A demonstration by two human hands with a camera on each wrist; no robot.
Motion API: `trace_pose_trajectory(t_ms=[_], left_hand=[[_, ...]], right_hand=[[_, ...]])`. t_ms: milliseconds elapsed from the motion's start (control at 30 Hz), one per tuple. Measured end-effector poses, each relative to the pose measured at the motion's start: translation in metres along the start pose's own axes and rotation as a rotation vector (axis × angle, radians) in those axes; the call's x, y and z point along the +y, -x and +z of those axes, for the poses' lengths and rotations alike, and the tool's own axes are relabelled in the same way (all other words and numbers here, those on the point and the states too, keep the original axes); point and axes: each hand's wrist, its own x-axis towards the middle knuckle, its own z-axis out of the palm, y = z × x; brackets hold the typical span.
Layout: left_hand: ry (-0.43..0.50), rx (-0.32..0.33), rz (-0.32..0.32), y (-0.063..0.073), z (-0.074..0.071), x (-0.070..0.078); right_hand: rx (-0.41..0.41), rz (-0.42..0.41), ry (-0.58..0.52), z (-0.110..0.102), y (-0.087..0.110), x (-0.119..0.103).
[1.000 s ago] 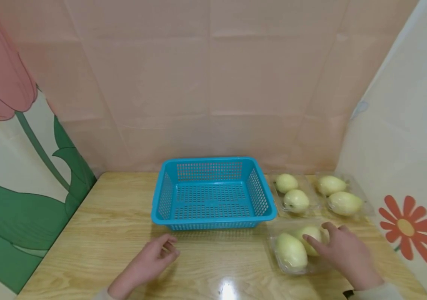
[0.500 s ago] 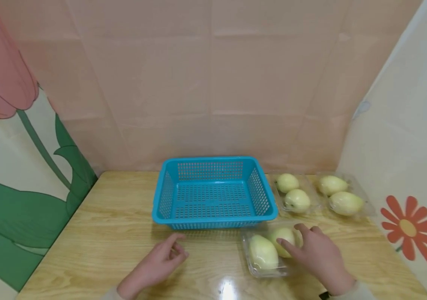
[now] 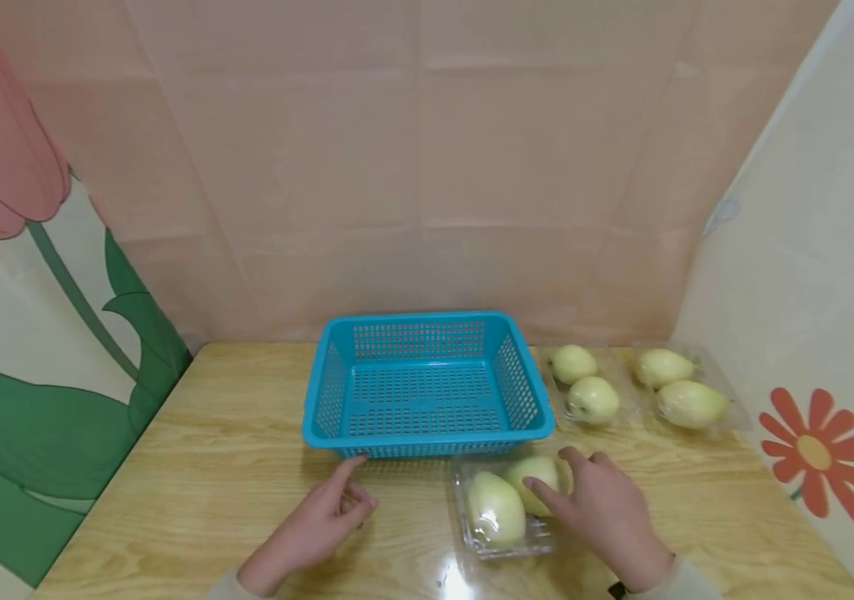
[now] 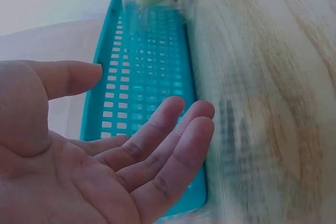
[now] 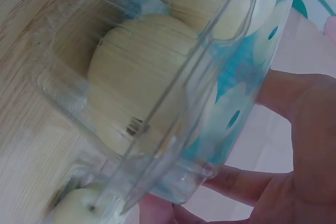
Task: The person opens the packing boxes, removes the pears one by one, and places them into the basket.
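My right hand [image 3: 606, 517] grips the right side of a clear plastic clamshell box [image 3: 507, 550]. Inside it lie two pale yellow-green pears [image 3: 496, 510], side by side. In the right wrist view the lidded box [image 5: 149, 174] slants across the picture, with the thumb on its lid and fingers at its lower edge. My left hand [image 3: 314, 525] hovers over the table left of the box, holding nothing, fingers loosely bent and palm facing the box. Just beyond its index fingertip stands a blue plastic basket [image 3: 427, 439] with nothing in it.
Two more clear boxes of pears sit right of the basket: one holds a nearer pear [image 3: 594, 400], the other a longer pear [image 3: 691, 405]. The wooden table [image 3: 194, 467] ends at a pinkish backdrop [image 3: 427, 167], with printed flower panels on both sides.
My right hand has carried the box of pears leftward across the table, to in front of the basket. My left hand has shifted slightly right.
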Motion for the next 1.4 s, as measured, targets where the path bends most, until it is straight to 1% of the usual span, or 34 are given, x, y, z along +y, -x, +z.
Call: trace_pose_trajectory(t_ms=[67, 133, 333, 467, 600, 733, 867, 1000, 1100, 1267, 1333, 1400], left_hand=[[0.003, -0.007, -0.003, 0.000, 0.001, -0.001], [0.018, -0.028, -0.002, 0.001, 0.003, -0.001], [0.087, -0.133, 0.000, 0.005, 0.009, 0.000], [0.116, -0.160, 0.012, 0.007, 0.012, 0.002], [0.179, -0.193, 0.024, 0.010, 0.016, 0.005], [0.205, -0.231, -0.003, 0.011, 0.019, 0.007], [0.226, -0.257, -0.027, 0.011, 0.019, 0.009], [0.295, -0.264, -0.039, 0.011, 0.020, 0.008], [0.341, -0.250, -0.047, 0.011, 0.020, 0.006], [0.391, -0.224, -0.069, 0.011, 0.019, 0.003], [0.413, -0.223, -0.082, 0.011, 0.019, 0.003], [0.439, -0.228, -0.092, 0.011, 0.019, 0.002]], right_hand=[[0.011, -0.006, 0.000, 0.001, 0.001, -0.004], [0.024, -0.017, -0.005, 0.002, 0.003, -0.008], [0.020, -0.031, -0.020, 0.004, 0.005, -0.020], [0.034, -0.055, -0.027, 0.007, 0.005, -0.028], [0.037, -0.073, -0.035, 0.010, 0.007, -0.036], [0.044, -0.083, -0.050, 0.012, 0.009, -0.042], [0.054, -0.098, -0.096, 0.013, 0.012, -0.048], [0.046, -0.115, -0.149, 0.013, 0.015, -0.054], [0.047, -0.132, -0.169, 0.015, 0.016, -0.058], [0.062, -0.168, -0.192, 0.018, 0.017, -0.060], [0.076, -0.202, -0.203, 0.019, 0.017, -0.060], [0.096, -0.255, -0.198, 0.019, 0.018, -0.060]])
